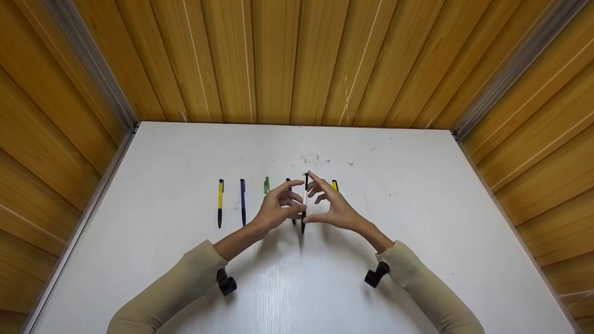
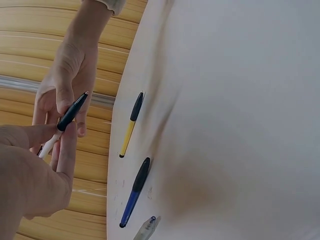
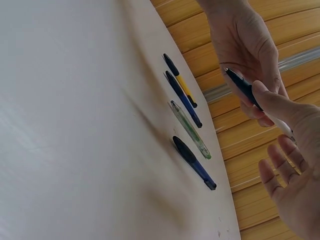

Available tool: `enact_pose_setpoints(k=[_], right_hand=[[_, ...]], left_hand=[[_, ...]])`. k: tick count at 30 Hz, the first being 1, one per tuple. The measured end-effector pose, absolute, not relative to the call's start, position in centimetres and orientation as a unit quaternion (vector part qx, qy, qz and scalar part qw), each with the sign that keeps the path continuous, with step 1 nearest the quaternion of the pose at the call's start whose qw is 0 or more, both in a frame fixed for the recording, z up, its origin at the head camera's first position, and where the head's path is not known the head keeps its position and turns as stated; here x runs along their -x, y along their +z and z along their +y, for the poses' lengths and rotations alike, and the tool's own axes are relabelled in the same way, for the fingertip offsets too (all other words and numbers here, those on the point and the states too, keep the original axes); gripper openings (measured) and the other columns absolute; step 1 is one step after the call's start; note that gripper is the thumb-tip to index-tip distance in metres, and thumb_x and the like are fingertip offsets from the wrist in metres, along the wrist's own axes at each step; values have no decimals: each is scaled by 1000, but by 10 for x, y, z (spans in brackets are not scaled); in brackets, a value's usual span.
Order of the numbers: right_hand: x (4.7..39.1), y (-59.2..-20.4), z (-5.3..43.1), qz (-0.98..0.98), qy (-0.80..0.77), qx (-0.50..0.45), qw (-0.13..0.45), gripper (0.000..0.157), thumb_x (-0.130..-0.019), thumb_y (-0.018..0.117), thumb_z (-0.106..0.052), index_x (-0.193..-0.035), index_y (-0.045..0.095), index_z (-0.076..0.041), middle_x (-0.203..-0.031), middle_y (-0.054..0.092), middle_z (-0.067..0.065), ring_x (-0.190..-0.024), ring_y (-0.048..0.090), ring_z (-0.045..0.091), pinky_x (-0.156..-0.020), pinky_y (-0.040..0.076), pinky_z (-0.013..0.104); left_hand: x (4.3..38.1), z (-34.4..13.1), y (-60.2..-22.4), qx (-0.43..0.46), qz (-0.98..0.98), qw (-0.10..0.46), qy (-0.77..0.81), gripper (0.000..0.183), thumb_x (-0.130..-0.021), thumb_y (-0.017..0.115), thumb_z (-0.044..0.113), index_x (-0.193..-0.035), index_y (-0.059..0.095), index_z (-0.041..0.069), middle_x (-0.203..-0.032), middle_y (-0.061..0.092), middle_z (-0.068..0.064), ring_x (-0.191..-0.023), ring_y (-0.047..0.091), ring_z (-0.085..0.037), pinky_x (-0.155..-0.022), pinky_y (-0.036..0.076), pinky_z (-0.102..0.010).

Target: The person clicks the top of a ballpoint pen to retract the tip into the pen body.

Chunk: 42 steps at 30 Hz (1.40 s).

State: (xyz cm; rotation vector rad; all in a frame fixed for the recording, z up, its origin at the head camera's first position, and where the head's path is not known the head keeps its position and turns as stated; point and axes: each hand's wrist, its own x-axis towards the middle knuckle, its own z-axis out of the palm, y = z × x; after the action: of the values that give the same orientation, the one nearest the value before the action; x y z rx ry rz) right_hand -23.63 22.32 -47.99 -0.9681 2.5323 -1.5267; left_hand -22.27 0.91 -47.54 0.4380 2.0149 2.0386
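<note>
A white pen with a black grip [image 1: 304,198] is held above the table between both hands, its tip toward the person. My left hand [image 1: 274,208] pinches its barrel between thumb and fingers. On the other side, my right hand [image 1: 341,211] has its index fingertip at the pen's top end and its thumb on the black grip [image 3: 243,89]. The right hand's other fingers are loosely bent, off the pen. Behind the left hand lie a green clear pen [image 1: 266,185] and a dark blue pen [image 1: 293,221], both partly hidden. A yellow pen [image 1: 335,184] shows partly behind the right hand.
Left of the hands, a yellow and black pen [image 1: 220,202] and a blue pen [image 1: 242,200] lie on the white table [image 1: 417,195], roughly parallel. Dark scribble marks are on the tabletop farther back. Wood-patterned walls [image 1: 274,60] stand at the back and both sides.
</note>
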Motion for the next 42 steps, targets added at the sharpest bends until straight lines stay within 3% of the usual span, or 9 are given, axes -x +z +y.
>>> enact_pose_setpoints(k=[6, 12, 19, 23, 34, 42], right_hand=[[236, -479, 224, 818, -483, 311, 16, 109, -75, 91, -13, -162, 26, -6, -132, 55, 17, -116, 58, 30, -91, 57, 38], [238, -480, 224, 822, -482, 303, 23, 110, -75, 91, -13, -163, 25, -12, -133, 54, 14, -118, 57, 28, -91, 56, 38], [238, -478, 222, 818, -489, 302, 16, 118, -70, 91, 0, -162, 17, 0, -133, 54, 25, -117, 57, 37, -90, 56, 49], [238, -479, 222, 820, -484, 305, 14, 115, -71, 91, -1, -161, 20, 1, -132, 53, 29, -118, 57, 38, -90, 56, 51], [242, -480, 225, 830, -459, 316, 8, 106, -78, 90, -18, -161, 25, -4, -129, 57, 17, -119, 57, 32, -92, 57, 42], [242, -480, 227, 825, -456, 332, 25, 111, -74, 93, -16, -161, 25, -3, -129, 56, 23, -117, 56, 33, -92, 58, 43]], left_hand=[[223, 10, -477, -154, 689, 126, 697, 64, -88, 73, -2, -147, 52, 8, -113, 65, -30, -87, 70, -12, -79, 66, -32], [224, 10, -478, -145, 689, 136, 696, 67, -87, 73, -4, -148, 51, 12, -112, 67, -28, -88, 71, -12, -77, 65, -29], [222, 12, -477, -153, 686, 132, 698, 67, -87, 72, -5, -149, 50, 10, -112, 65, -30, -85, 69, -10, -78, 65, -30], [222, 13, -479, -159, 685, 131, 698, 66, -88, 71, -4, -149, 50, 9, -113, 63, -32, -84, 68, -9, -78, 65, -30], [225, 14, -484, -137, 658, 136, 728, 65, -88, 68, -7, -149, 49, 6, -106, 64, -22, -82, 68, -13, -80, 67, -36], [221, 15, -483, -122, 647, 142, 739, 66, -87, 69, -8, -148, 49, 5, -101, 65, -14, -82, 69, -11, -80, 67, -40]])
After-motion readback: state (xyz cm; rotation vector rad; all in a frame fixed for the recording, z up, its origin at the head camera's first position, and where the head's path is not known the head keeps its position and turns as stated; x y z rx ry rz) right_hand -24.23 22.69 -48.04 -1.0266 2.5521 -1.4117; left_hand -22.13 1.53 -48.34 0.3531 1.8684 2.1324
